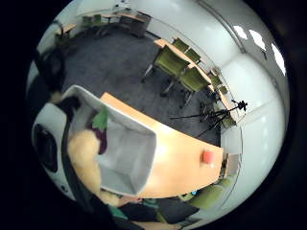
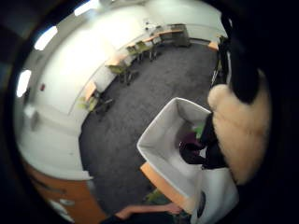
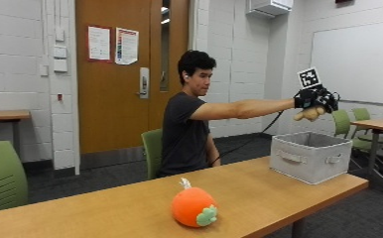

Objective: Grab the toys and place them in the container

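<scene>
Release next, I'd judge; right hand curled round tan plush toy, held in air above grey container at tabletop end; lower w/ toy over opening before letting go; orange toy waits nr front edge.

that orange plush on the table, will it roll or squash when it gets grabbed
The orange plush looks soft and stuffed, so it will probably squash under the fingers and feel light. Its rounded body might roll if nudged, though it sits settled on the table now, which suggests it would stop quickly.
</scene>
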`<state>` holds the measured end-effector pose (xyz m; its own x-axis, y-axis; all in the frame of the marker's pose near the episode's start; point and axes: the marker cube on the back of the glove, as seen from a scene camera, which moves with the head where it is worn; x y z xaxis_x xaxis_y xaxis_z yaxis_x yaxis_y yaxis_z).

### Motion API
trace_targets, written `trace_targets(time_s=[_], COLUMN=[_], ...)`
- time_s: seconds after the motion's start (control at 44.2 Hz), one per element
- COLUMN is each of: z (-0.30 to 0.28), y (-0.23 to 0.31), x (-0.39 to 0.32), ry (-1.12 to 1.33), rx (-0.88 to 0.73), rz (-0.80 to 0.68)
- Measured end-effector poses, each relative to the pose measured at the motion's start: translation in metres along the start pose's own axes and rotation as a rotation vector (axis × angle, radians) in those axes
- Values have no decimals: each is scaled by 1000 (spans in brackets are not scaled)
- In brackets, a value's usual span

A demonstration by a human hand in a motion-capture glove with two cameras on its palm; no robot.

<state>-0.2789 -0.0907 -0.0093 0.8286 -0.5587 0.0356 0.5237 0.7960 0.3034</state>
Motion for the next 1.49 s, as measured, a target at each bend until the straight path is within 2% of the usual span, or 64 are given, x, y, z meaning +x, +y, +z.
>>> trace_targets(time_s=[0.113,0.203,0.271,0.384,0.52,0.678,0.814,0.882,1.085,1.311,1.492], z=[17,17,15,4,-19,-55,-70,-79,-95,-81,-38], y=[-6,1,7,20,57,101,150,178,273,333,381], x=[-9,-14,-4,6,32,81,171,216,354,438,489], ry=[107,43,91,26,-13,-113,150,192,197,163,99], rx=[-92,-119,-134,-140,-137,-123,-144,-151,-184,-224,-286], rz=[204,119,130,161,39,62,278,360,577,710,800])
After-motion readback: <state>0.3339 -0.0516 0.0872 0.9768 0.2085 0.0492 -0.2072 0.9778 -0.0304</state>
